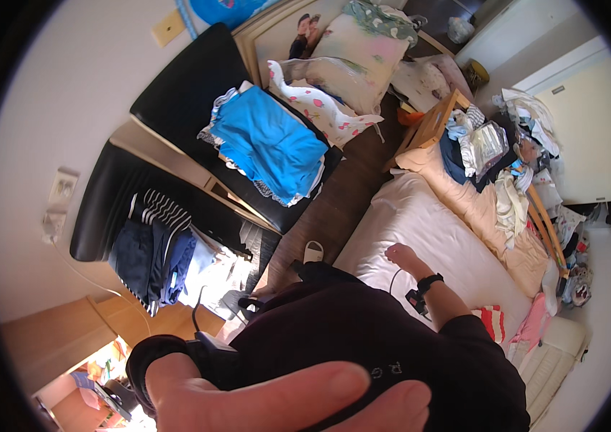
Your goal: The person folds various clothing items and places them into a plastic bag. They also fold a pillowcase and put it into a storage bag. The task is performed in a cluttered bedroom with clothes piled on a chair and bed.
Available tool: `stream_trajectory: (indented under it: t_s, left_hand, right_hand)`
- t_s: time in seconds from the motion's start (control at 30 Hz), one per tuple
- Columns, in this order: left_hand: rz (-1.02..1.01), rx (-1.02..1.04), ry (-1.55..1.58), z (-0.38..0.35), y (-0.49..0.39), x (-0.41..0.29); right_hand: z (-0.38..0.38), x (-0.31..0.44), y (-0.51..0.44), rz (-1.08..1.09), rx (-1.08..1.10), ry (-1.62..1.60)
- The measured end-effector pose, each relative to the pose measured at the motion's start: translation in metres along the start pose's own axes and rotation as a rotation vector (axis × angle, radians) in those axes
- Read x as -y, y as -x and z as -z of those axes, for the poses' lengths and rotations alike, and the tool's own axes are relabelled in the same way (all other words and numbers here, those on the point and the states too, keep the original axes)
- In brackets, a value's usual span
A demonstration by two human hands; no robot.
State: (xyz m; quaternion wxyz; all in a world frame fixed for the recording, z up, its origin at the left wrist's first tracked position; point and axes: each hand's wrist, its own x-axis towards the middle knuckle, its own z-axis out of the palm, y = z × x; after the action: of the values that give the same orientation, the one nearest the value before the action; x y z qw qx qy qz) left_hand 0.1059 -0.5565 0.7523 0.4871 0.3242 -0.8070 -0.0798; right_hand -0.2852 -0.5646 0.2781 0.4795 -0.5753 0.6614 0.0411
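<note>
My left hand (284,399) is very close to the camera at the bottom. Two of its digits stretch to the right across my black shirt (348,324), and the rest of the hand is cut off, so any hold is hidden. A black band circles that wrist. Out over the bed with its white sheet (424,216), my right hand (402,256) has its fingers curled, with nothing seen in them. A black band and a small device with a thin cable (418,302) are on the right wrist. A white slipper (313,251) shows on the floor beyond my body.
Black chairs (192,75) along the left wall carry a folded stack of clothes topped with blue cloth (267,140) and dark striped garments (160,243). Clothes and a plastic package (489,143) lie heaped by a wooden bed rail (435,121). A white cabinet (591,124) stands right.
</note>
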Motion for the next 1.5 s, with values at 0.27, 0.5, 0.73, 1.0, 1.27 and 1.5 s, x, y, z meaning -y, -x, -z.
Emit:
stream_trajectory:
  t_s: [0.27, 0.5, 0.73, 1.0, 1.27, 1.5]
  left_hand:
    - [-0.239, -0.236, 0.286, -0.144, -0.07, 0.049]
    - [0.038, 0.659, 0.209, -0.243, -0.049, 0.224]
    - [0.46, 0.756, -0.026, -0.33, 0.046, 0.394]
    - [0.715, 0.815, 0.124, -0.407, 0.051, 0.455]
    - [0.909, 0.981, 0.331, -0.462, 0.079, 0.515]
    - [1.024, 1.066, 0.311, -0.458, 0.119, 0.549]
  right_hand:
    - [0.004, -0.078, 0.019, -0.07, -0.176, -0.323]
    - [-0.001, -0.112, 0.075, -0.324, -0.122, -0.299]
    - [0.068, -0.117, 0.017, -0.424, -0.146, -0.459]
    - [0.221, -0.087, -0.106, -0.316, -0.246, -0.488]
    - [0.324, -0.071, -0.164, -0.373, -0.129, -0.341]
    - [0.394, -0.095, -0.228, -0.287, 0.05, -0.083]
